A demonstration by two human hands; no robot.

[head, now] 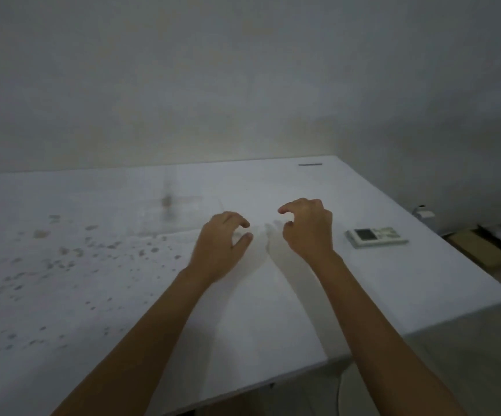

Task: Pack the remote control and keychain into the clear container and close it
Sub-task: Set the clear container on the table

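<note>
1. Writing: the remote control [376, 236] shows a dark display and button rows; its text is too blurred to read.
2. Location: the remote control lies flat on the white table [273, 310], near the right edge, apart from both hands.
3. Left hand [223, 238]: extended over the table, fingers curled, thumb and forefinger apart, grasping nothing discernible.
4. Right hand [307, 225]: raised beside the left, fingers hooked downward, unclenched, holding nothing visible.
5. Clear container: faint transparent outline behind the hands; position uncertain.

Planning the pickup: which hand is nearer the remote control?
The right hand: the remote control lies on the table just to its right, while the left hand is farther away.
</note>
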